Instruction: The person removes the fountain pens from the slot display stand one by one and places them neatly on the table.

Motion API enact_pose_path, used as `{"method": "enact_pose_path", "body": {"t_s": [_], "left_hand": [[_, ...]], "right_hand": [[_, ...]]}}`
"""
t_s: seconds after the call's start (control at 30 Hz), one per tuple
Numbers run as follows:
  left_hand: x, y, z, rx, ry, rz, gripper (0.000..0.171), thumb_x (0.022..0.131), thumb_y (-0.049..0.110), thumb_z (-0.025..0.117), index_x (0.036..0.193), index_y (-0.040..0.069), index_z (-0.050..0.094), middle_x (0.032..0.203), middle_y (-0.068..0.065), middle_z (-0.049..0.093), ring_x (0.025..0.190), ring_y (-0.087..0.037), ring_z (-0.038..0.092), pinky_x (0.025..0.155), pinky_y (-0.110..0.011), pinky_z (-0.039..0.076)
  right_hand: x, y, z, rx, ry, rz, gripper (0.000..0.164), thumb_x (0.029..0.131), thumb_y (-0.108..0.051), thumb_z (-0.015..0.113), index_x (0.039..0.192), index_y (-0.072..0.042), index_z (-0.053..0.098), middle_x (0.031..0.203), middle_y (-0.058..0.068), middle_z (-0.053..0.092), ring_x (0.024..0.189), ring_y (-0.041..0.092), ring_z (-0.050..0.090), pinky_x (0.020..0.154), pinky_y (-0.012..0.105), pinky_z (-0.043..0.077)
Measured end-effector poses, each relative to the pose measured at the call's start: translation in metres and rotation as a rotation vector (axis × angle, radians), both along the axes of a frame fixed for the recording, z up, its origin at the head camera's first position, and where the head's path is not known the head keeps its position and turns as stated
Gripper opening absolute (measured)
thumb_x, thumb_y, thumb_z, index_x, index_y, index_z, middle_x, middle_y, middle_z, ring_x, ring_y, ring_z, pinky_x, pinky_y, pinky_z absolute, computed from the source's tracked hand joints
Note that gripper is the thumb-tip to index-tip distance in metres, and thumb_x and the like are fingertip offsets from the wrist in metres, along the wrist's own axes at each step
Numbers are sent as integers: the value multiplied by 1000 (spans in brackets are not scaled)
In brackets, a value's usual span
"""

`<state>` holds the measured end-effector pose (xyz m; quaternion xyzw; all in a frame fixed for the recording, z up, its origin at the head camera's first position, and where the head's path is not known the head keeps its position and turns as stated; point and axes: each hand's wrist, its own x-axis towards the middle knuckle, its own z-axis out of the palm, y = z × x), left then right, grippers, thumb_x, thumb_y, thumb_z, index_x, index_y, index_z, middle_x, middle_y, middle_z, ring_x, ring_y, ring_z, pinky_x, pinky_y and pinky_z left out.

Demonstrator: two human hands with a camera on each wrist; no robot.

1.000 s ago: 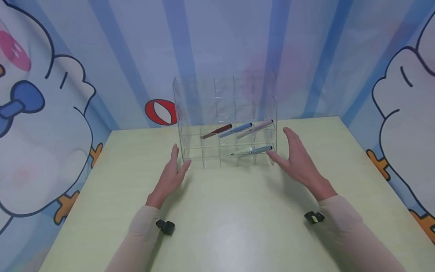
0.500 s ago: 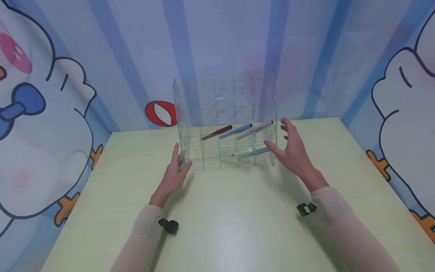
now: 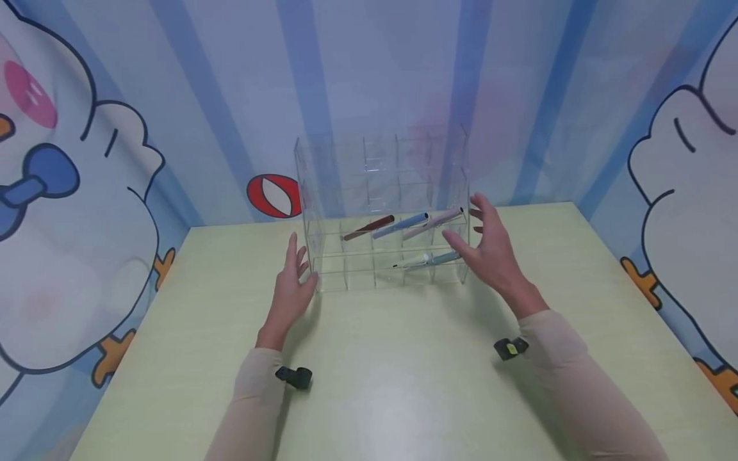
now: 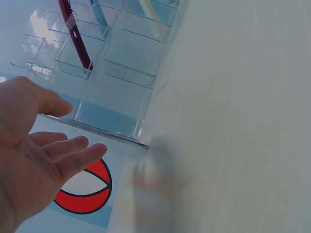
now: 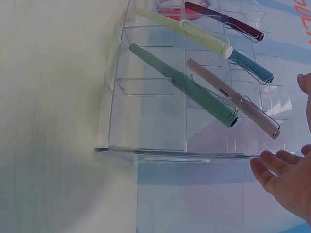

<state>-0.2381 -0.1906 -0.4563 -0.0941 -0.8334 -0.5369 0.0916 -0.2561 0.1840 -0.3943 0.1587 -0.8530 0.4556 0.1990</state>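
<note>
A clear acrylic pen rack [image 3: 369,186] with tiers of small compartments stands upright at the back of the table. A dark red pen [image 3: 369,228], a blue pen [image 3: 400,226] and a pink pen [image 3: 434,224] slant in one tier. Lower down lie a pale yellow pen [image 5: 199,36] and a green pen [image 5: 184,85]. My left hand [image 3: 293,291] is at the rack's left side, thumb apart from relaxed fingers; contact cannot be told. On the opposite side my right hand [image 3: 494,253] has its fingertips at the side panel and its thumb before the front.
The pale wooden table [image 3: 380,371] spreads in front of the rack. Behind it hangs a blue striped backdrop [image 3: 392,70] with cartoon figures and a red ball print [image 3: 273,196]. Each wrist carries a small black camera [image 3: 295,377].
My right hand has moved left and farther back, closer to the rack's right side. My left hand has shifted slightly, with its fingers more spread. The rack and pens stay in place.
</note>
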Motion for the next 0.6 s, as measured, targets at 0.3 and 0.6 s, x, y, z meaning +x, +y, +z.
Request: {"method": "enact_pose_path", "body": {"t_s": [0.3,0.6], "left_hand": [[-3,4,5,-24,54,96,83,96,-3,59,162,22,17,155,-21,39,124,-39,58,95,-47,51],[-3,10,12,-75,178,176,70,93,-5,60,156,17,37,143,-22,52,115,-39,64,85,-47,55]], "right_hand": [[-4,-3,3,-26,16,-32,73,95,-21,69,153,0,30,152,21,38,130,36,51,97,52,47],[-7,-5,1,-37,21,-37,70,95,-17,70,152,0,32,149,21,41,125,36,55,94,51,49]]}}
